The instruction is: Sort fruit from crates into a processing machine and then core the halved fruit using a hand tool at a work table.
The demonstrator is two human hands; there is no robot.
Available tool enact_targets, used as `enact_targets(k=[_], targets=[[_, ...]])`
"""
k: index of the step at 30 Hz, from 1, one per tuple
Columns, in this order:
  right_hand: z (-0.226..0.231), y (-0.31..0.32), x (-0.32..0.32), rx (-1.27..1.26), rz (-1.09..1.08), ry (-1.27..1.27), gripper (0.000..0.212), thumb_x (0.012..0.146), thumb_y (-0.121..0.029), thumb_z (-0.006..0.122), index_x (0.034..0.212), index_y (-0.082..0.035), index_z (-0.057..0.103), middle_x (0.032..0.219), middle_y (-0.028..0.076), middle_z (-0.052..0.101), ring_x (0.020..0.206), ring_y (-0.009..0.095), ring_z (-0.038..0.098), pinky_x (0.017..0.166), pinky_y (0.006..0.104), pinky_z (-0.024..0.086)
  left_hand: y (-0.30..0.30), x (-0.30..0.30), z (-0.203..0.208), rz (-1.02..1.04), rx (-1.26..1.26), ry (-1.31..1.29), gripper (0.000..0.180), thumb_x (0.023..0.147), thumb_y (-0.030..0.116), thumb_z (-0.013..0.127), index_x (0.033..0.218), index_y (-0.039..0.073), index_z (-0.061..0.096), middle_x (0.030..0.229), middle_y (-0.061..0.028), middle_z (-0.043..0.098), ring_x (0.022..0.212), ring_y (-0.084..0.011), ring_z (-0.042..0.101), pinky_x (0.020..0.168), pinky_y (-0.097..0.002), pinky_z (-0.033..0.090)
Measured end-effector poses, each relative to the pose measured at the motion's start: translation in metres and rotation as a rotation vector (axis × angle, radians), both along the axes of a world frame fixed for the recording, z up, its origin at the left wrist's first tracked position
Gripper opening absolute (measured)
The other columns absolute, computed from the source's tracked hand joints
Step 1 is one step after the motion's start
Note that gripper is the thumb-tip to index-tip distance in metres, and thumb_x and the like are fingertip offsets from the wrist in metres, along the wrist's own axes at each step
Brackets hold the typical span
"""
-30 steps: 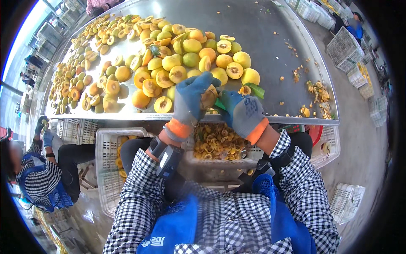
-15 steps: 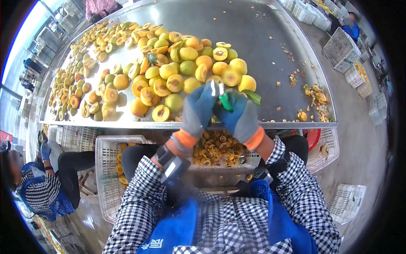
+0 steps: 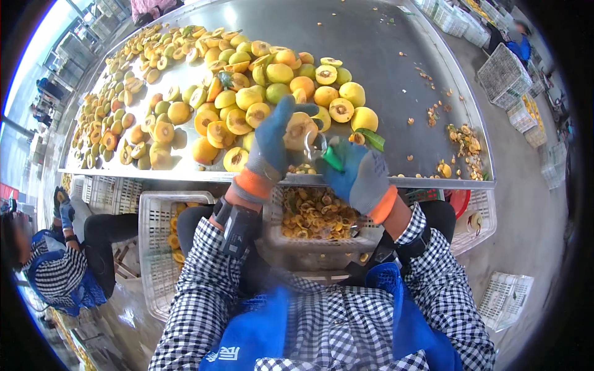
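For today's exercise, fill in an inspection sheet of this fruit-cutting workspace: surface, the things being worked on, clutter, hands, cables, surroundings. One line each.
Surface: grey metal table, shiny, bare toward its right side.
Job's things: halved yellow fruit in the left hand; green-handled tool with a metal loop in the right hand; white crate of fruit pieces under the table's edge.
Clutter: pile of whole and cut fruit; scraps at right; one green leaf.
Hands: left hand and right hand both in blue gloves with orange cuffs.
Cables: nothing seen.
Surroundings: a seated person at left; stacked white crates at right.
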State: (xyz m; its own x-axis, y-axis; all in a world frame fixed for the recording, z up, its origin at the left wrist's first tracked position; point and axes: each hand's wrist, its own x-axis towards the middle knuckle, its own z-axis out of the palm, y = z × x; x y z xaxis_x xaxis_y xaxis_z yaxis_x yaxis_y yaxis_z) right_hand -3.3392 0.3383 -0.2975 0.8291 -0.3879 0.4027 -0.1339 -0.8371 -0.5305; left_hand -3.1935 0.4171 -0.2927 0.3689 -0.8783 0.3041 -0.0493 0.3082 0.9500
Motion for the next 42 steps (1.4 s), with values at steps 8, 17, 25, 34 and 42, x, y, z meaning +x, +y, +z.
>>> enact_targets(k=[8, 17, 25, 34, 42], targets=[[-0.001, 0.002, 0.001, -0.229, -0.137, 0.218, 0.02, 0.072, -0.021, 0.053, 0.087, -0.007, 0.054, 0.068, 0.01, 0.056, 0.06, 0.028, 0.055, 0.052, 0.0364, 0.043, -0.003, -0.009, -0.004, 0.233, -0.019, -0.417, 0.026, 0.073, 0.002, 0.055, 0.097, 0.002, 0.05, 0.089, -0.0114, 0.058, 0.076, -0.0167, 0.058, 0.065, -0.0259, 0.047], [-0.015, -0.009, 0.004, -0.304, -0.012, 0.205, 0.022, 0.069, -0.017, 0.053, 0.089, -0.007, 0.051, 0.067, 0.012, 0.055, 0.06, 0.03, 0.054, 0.051, 0.0374, 0.043, -0.002, -0.017, 0.005, 0.229, 0.157, -0.25, 0.015, 0.067, 0.004, 0.055, 0.081, 0.0, 0.051, 0.08, -0.0091, 0.06, 0.071, -0.0163, 0.058, 0.062, -0.0259, 0.047], [-0.009, 0.011, 0.006, 0.041, 0.096, 0.087, 0.016, 0.07, -0.014, 0.052, 0.081, -0.002, 0.052, 0.066, 0.016, 0.055, 0.061, 0.033, 0.053, 0.054, 0.0391, 0.042, 0.01, -0.012, 0.01, 0.362, 0.075, -0.593, 0.015, 0.074, 0.007, 0.045, 0.076, 0.005, 0.059, 0.064, -0.0028, 0.055, 0.058, -0.0067, 0.048, 0.051, -0.0223, 0.04], [0.006, 0.026, -0.004, 0.74, 0.182, 0.075, 0.015, 0.069, -0.007, 0.057, 0.083, 0.0, 0.055, 0.075, 0.011, 0.058, 0.066, 0.019, 0.055, 0.058, 0.0289, 0.043, 0.001, -0.039, 0.018, 0.361, 0.322, 0.108, 0.024, 0.074, 0.023, 0.051, 0.071, 0.001, 0.061, 0.058, -0.0007, 0.053, 0.055, -0.0057, 0.047, 0.05, -0.0199, 0.039], [-0.01, 0.042, -0.011, 0.917, 0.178, 0.017, 0.014, 0.07, -0.002, 0.056, 0.084, 0.001, 0.054, 0.077, 0.007, 0.058, 0.069, 0.014, 0.053, 0.059, 0.0261, 0.042, 0.006, -0.062, 0.012, 0.516, 0.14, 0.261, 0.028, 0.074, 0.026, 0.053, 0.066, -0.001, 0.056, 0.051, 0.0028, 0.047, 0.049, -0.0051, 0.042, 0.044, -0.023, 0.036]])
